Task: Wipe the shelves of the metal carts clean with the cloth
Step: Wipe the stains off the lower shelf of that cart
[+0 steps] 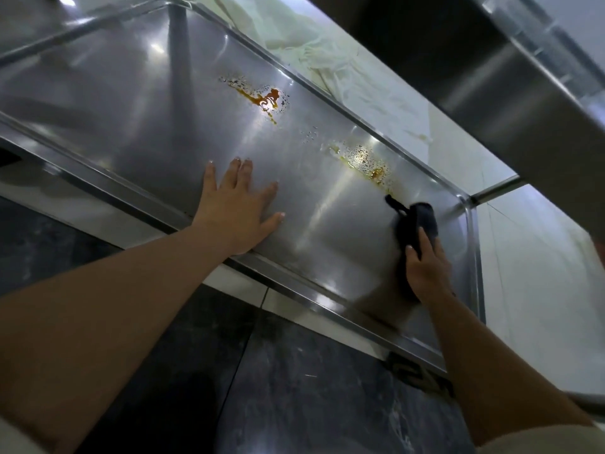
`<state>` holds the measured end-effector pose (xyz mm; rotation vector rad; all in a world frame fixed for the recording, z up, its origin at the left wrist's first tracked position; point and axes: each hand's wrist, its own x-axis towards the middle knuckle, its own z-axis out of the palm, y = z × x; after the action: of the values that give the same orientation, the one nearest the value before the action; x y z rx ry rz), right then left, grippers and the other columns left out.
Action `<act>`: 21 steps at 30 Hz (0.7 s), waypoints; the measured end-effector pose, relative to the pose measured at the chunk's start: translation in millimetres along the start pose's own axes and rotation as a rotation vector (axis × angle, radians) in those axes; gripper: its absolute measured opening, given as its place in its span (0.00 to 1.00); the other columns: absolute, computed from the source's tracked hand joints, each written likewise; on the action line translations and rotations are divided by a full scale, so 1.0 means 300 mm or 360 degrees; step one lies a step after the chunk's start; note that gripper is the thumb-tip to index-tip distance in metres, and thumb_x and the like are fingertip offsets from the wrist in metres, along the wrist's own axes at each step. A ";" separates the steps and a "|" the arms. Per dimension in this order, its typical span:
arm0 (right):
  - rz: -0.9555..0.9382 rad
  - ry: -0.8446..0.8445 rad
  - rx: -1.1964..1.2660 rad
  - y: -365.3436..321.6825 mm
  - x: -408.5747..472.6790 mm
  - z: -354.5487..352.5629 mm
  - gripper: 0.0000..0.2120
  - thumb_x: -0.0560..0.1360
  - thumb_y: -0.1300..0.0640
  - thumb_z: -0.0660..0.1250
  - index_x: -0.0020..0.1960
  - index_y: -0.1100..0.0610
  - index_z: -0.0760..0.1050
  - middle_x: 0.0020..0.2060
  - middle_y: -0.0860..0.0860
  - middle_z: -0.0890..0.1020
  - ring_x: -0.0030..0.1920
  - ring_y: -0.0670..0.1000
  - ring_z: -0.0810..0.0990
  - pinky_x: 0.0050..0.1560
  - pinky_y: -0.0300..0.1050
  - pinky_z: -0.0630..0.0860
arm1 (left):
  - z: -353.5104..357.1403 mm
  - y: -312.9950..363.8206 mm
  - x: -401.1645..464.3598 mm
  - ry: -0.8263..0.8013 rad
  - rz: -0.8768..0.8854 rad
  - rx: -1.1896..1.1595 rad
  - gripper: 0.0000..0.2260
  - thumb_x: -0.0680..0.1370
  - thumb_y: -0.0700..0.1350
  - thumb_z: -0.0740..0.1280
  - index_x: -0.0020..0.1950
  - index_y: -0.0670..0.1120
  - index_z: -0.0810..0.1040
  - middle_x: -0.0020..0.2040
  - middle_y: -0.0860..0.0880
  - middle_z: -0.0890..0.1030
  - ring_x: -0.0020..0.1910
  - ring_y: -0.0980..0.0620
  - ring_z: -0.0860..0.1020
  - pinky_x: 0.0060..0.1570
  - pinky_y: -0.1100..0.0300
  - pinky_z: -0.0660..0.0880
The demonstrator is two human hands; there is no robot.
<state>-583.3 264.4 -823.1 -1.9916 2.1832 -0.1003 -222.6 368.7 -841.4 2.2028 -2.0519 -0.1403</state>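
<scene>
Two hands on a stained cart shelf

Left hand lies flat, fingers spread, on the metal shelf; brown spills sit mid-shelf; right hand grips the dark cloth near the shelf's right corner.

Legible text: none. No label, brand, number or sign can be read on the metal shelf, the dark cloth or the floor tiles. A dark marking at the near right edge of the shelf is too blurred to read.
</scene>
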 end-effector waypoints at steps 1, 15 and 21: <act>0.0116 -0.0009 -0.0003 0.057 -0.018 -0.010 0.26 0.81 0.44 0.53 0.76 0.41 0.50 0.77 0.53 0.53 0.74 0.63 0.56 0.71 0.66 0.55 | -0.001 0.006 0.001 -0.0008 0.0011 0.0020 0.30 0.77 0.67 0.42 0.77 0.56 0.49 0.78 0.41 0.49 0.77 0.40 0.46 0.70 0.34 0.43; -0.0452 -0.0026 -0.0267 -0.286 -0.187 0.061 0.25 0.80 0.41 0.48 0.76 0.39 0.46 0.78 0.49 0.48 0.75 0.59 0.53 0.71 0.63 0.56 | 0.011 0.169 -0.018 -0.0119 0.0224 0.0061 0.35 0.75 0.68 0.42 0.78 0.51 0.47 0.78 0.43 0.48 0.77 0.42 0.46 0.73 0.39 0.45; -0.0785 0.0008 -0.0173 -0.149 -0.064 0.012 0.26 0.80 0.45 0.57 0.76 0.41 0.54 0.77 0.52 0.56 0.73 0.59 0.59 0.72 0.54 0.60 | 0.014 0.147 -0.025 -0.0084 0.0253 0.0024 0.35 0.75 0.68 0.41 0.78 0.51 0.49 0.78 0.44 0.50 0.77 0.43 0.47 0.74 0.41 0.45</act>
<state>-537.2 279.5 -817.1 -2.5493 1.6827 -0.0531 -267.3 373.0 -838.9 2.0544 -2.2529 -0.1687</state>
